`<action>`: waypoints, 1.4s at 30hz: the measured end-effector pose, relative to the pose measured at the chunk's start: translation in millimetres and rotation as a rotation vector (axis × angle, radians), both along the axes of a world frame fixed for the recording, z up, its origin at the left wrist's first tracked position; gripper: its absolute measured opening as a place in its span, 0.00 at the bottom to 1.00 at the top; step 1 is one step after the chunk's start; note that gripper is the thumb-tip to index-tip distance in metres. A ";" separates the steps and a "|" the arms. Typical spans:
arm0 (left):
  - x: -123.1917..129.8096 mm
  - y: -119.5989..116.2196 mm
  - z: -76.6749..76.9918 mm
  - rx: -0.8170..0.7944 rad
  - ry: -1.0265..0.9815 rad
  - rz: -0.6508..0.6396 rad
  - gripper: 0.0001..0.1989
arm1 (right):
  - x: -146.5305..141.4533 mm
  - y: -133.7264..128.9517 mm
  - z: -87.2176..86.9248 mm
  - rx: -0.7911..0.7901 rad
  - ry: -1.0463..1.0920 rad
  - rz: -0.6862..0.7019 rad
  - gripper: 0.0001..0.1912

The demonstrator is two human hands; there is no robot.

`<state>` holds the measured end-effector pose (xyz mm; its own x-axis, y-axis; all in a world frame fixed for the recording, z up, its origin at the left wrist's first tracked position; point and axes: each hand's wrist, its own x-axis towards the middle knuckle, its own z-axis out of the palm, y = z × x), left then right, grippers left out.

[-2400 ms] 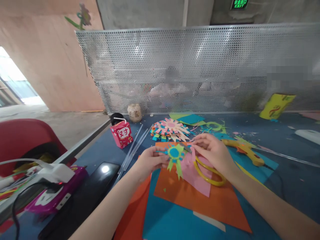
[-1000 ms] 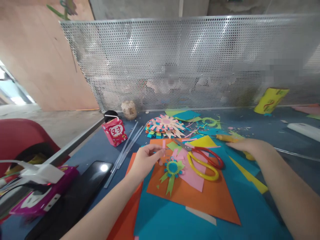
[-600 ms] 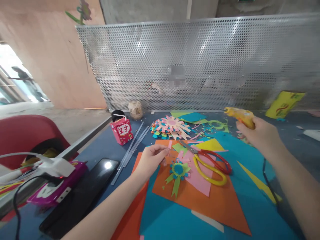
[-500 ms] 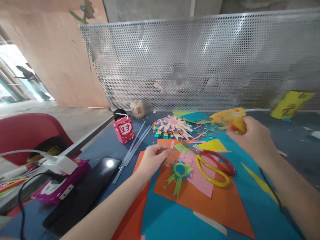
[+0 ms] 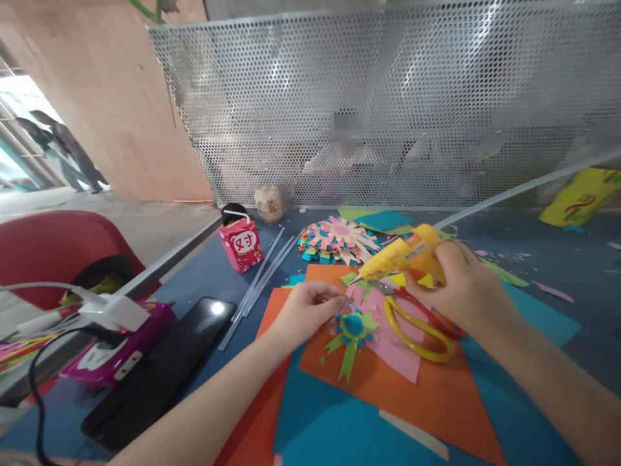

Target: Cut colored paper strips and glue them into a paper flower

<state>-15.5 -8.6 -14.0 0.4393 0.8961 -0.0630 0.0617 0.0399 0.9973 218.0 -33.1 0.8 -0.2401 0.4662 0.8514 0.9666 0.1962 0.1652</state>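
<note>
My right hand [image 5: 466,278] grips a yellow hot glue gun [image 5: 407,255], its nozzle pointing down and left near my left fingertips. A long clear glue stick [image 5: 509,191] sticks out of its back. My left hand [image 5: 315,304] is closed, thumb and fingers pinched together; what they hold, if anything, is hidden. Just beside those fingertips a small blue and green paper rosette [image 5: 353,325] with two green tails lies on pink paper [image 5: 402,362] and orange paper [image 5: 383,391]. Scissors [image 5: 427,330] with red and yellow handles lie under the glue gun, partly hidden by my right hand.
Fringed paper rosettes [image 5: 337,236] are piled behind. Loose glue sticks [image 5: 264,278], a red drink carton [image 5: 241,244], a jar [image 5: 268,202], a black phone [image 5: 160,375] and a purple power strip [image 5: 116,349] are on the left. A perforated metal panel [image 5: 291,97] borders the table.
My right hand has brought the glue gun left and down, from the right side to above the scissors, nozzle near my left fingers. My left hand has stayed beside the rosette.
</note>
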 end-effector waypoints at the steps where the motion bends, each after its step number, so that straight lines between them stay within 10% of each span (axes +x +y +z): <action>1: -0.5 0.6 -1.0 0.002 -0.001 -0.001 0.08 | 0.5 0.7 -0.2 0.010 -0.017 -0.001 0.15; 42: -3.0 5.3 -4.3 0.023 0.022 -0.018 0.10 | 8.0 2.8 0.7 0.017 -0.135 0.043 0.13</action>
